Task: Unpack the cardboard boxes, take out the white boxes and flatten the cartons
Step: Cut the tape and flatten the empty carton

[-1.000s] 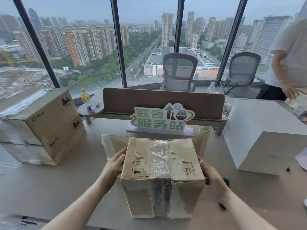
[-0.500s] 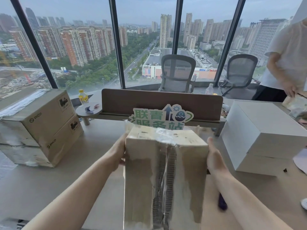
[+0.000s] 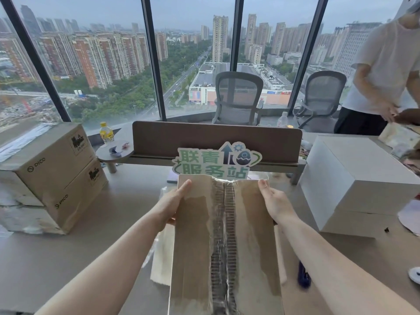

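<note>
A brown carton [image 3: 197, 242] stands tipped toward me in the middle of the desk, its torn taped seam running down the face I see. My left hand [image 3: 172, 202] grips its left side, thumb along the upper edge. Against its right side lies my right hand [image 3: 273, 201], fingers hidden behind the cardboard. Loose flaps hang below on the left. Two white boxes [image 3: 354, 178] are stacked at the right. Two brown cartons [image 3: 52, 176] marked PICO are stacked at the left.
A brown divider panel [image 3: 216, 138] with a green sign [image 3: 216, 160] crosses the desk behind the carton. A dark blue tool [image 3: 304, 275] lies right of the carton. Another person [image 3: 386, 71] works at the far right. Two office chairs and a yellow bottle [image 3: 106, 133] stand by the windows.
The carton has been rotated toward me from lying with its taped top up to standing on end, and raised closer to the camera. Both hands stayed on its sides.
</note>
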Action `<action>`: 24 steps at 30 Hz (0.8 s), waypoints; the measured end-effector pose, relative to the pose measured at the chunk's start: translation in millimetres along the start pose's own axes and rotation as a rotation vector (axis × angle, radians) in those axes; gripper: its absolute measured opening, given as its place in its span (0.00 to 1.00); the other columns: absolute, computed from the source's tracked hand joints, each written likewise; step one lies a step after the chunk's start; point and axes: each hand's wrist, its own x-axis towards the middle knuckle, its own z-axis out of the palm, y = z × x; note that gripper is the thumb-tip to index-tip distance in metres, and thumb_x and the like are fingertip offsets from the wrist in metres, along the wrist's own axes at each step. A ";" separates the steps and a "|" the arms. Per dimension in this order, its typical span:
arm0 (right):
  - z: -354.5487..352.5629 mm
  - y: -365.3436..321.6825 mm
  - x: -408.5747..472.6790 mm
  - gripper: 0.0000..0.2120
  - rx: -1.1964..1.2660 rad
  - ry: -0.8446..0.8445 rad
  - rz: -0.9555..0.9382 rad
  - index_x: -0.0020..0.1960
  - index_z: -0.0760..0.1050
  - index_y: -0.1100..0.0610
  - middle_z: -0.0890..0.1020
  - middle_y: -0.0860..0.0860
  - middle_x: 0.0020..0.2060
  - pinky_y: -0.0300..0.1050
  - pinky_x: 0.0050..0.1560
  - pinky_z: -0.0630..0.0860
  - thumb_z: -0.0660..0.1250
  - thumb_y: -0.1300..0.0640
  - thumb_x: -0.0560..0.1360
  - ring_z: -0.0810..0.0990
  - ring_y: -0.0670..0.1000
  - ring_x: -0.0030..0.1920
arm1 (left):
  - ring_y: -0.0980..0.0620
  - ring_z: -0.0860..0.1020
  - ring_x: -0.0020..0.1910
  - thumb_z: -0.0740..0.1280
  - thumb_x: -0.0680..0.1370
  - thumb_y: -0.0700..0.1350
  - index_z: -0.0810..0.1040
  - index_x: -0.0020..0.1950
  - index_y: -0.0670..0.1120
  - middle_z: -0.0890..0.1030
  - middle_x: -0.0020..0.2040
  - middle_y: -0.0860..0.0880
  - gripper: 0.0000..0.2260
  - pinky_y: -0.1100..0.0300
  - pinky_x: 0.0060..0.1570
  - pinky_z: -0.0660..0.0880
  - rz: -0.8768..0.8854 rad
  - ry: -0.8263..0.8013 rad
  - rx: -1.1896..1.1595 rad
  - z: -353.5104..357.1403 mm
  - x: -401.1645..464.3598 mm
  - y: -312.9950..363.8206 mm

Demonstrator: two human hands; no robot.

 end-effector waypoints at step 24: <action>66.9 76.6 66.6 0.17 -0.103 0.016 0.178 0.65 0.76 0.55 0.80 0.52 0.60 0.48 0.60 0.72 0.58 0.48 0.82 0.77 0.56 0.58 | 0.47 0.75 0.66 0.66 0.78 0.47 0.58 0.80 0.49 0.72 0.71 0.48 0.32 0.56 0.66 0.71 0.013 0.081 0.249 27.2 90.9 -78.8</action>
